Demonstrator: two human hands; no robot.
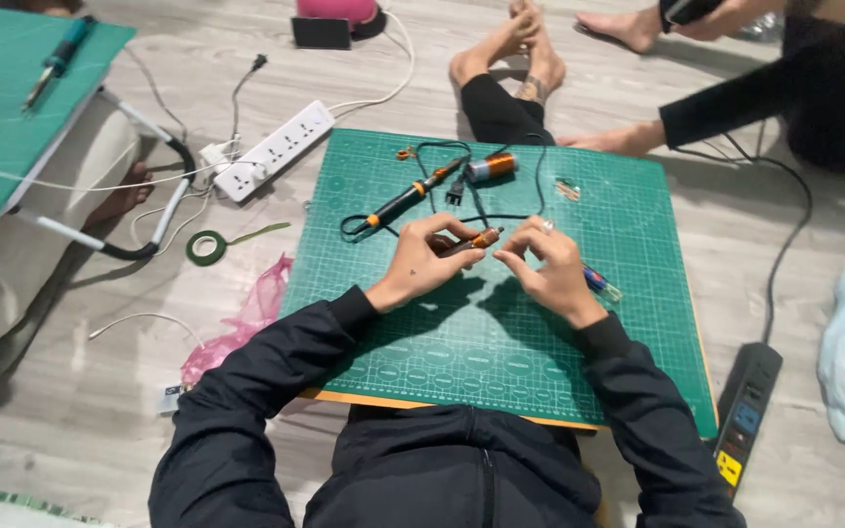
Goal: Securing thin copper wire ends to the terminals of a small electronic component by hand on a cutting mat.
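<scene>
Both hands, left point(422, 262) and right point(547, 269), pinch a small copper cylinder point(482, 238) between them.

Improvised electronics workspace on a home floor — people sit barefoot on grey wood-look flooring point(442, 68). A green cutting mat point(501, 342) lies beneath the fingers point(462, 235); beyond them, a soldering iron point(408, 198) and a white power strip point(276, 150).
</scene>
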